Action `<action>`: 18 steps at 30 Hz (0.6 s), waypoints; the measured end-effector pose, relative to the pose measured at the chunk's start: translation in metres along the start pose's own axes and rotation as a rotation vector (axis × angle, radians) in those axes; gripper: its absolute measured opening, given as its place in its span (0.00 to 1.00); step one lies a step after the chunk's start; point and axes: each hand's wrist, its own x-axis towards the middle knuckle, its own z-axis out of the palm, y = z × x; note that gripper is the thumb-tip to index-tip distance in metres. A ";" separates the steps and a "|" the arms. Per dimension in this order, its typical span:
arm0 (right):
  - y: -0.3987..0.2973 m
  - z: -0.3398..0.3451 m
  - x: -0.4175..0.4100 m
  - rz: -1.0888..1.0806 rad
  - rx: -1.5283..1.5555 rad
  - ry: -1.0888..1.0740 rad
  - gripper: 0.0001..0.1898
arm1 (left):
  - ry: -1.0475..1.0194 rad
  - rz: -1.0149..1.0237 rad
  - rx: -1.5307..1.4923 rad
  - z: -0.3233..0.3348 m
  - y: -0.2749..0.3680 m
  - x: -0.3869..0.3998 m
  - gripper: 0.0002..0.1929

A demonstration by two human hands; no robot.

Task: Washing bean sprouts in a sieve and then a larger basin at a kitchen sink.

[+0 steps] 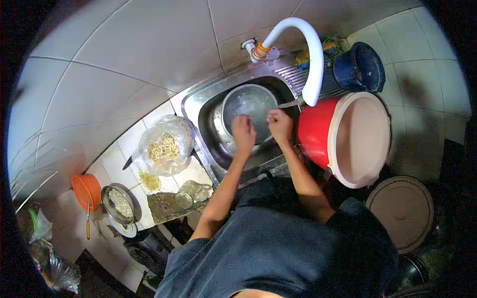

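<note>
A round metal bowl [250, 97] with water in it sits in the stainless steel sink [208, 121]. My left hand [244, 130] is over the bowl's near left rim, its fingers curled and blurred. Just right of it, my right hand [279, 123] is at the bowl's right rim, also with bent fingers. Whether either hand pinches something small is too blurred to tell. A thin blade-like piece [288, 104] juts over the sink's right edge, close to my right hand. Above it curves a white hose-like faucet spout [316, 63].
Right of the sink stands a red bucket [316, 130] with a pale rim; a dark blue tub [346, 70] is behind it. At left are a plastic bag [182, 138] of pale strands, a glass jar [185, 195], a pan [108, 203] and an orange container [80, 188].
</note>
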 end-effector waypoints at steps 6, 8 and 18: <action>0.047 0.003 -0.032 0.231 0.139 0.264 0.12 | -0.420 -0.008 -0.253 0.093 -0.012 -0.007 0.09; 0.056 0.006 -0.039 0.280 0.181 0.185 0.13 | -0.489 -0.037 -0.217 0.096 -0.012 0.003 0.10; 0.095 0.018 -0.027 0.311 0.239 0.067 0.12 | -0.599 -0.226 -0.246 0.079 -0.001 0.017 0.11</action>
